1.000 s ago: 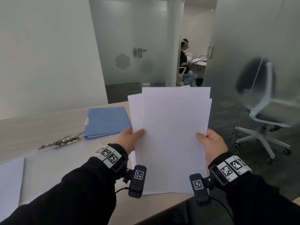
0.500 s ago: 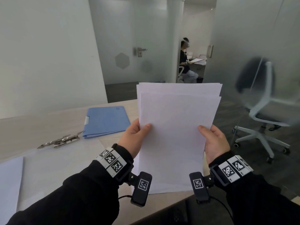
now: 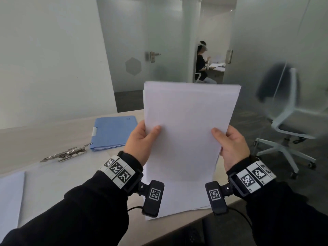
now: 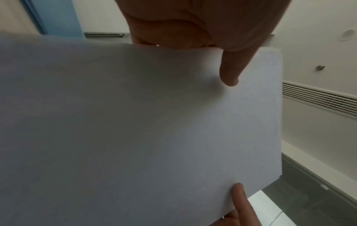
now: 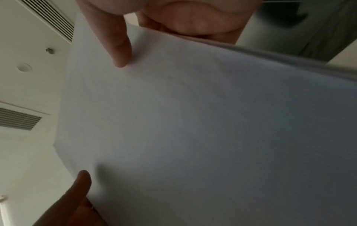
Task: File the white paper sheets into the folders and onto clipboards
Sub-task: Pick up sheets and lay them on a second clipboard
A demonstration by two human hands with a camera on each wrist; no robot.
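Note:
I hold a stack of white paper sheets (image 3: 188, 125) upright above the table's near edge. My left hand (image 3: 142, 141) grips its left edge, thumb on the front and fingers behind. My right hand (image 3: 230, 144) grips the right edge the same way. The wrist views show the stack (image 4: 154, 122) (image 5: 193, 122) close up with each thumb on it. More white paper (image 3: 177, 197) lies flat on the table under my wrists. A closed blue folder (image 3: 113, 132) lies on the table to the left, beyond a metal clipboard clip (image 3: 65, 154).
Another white sheet (image 3: 8, 196) lies at the table's (image 3: 35, 139) near left corner. A white office chair (image 3: 291, 125) stands on the floor to the right. Frosted glass walls and a door stand behind, with another person seated at a desk beyond.
The fanned, uneven sheets have been squared into a neater stack and raised higher. Both hands moved up with it.

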